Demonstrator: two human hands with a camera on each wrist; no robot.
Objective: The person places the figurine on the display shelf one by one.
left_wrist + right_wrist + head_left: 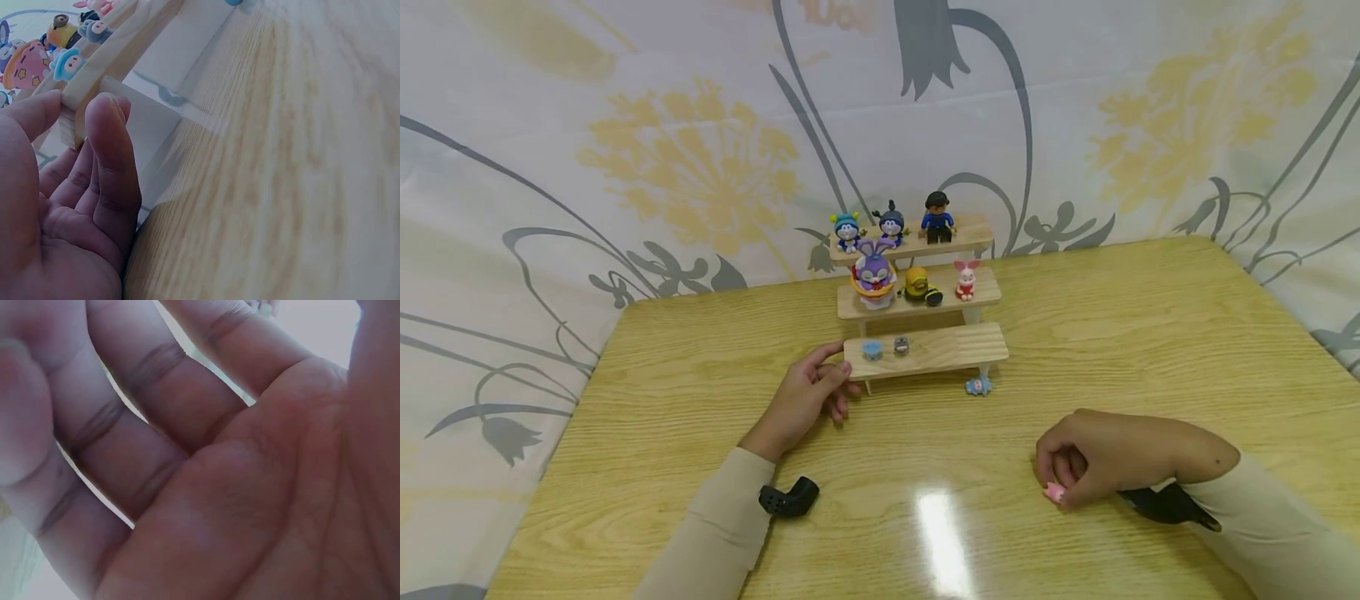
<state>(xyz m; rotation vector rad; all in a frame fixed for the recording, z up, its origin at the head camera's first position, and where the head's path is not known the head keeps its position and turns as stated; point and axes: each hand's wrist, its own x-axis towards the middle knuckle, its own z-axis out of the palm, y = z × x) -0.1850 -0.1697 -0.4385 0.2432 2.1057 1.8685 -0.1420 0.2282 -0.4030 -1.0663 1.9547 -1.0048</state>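
My left hand pinches the left end of the lowest step of a wooden display stand, thumb and a finger on the board's end. On that step sit a light blue figurine and a grey figurine. Over the table at the right, my right hand pinches a small pink figurine between thumb and fingertips. The right wrist view shows only the palm and fingers; the pink figurine is hidden there. Another blue figurine lies on the table by the stand's right leg.
The middle step holds a purple rabbit figurine, a yellow figurine and a pink-eared figurine. Two blue-capped figurines and a black-haired toy figure stand on top. A patterned cloth hangs behind the wood-grain table.
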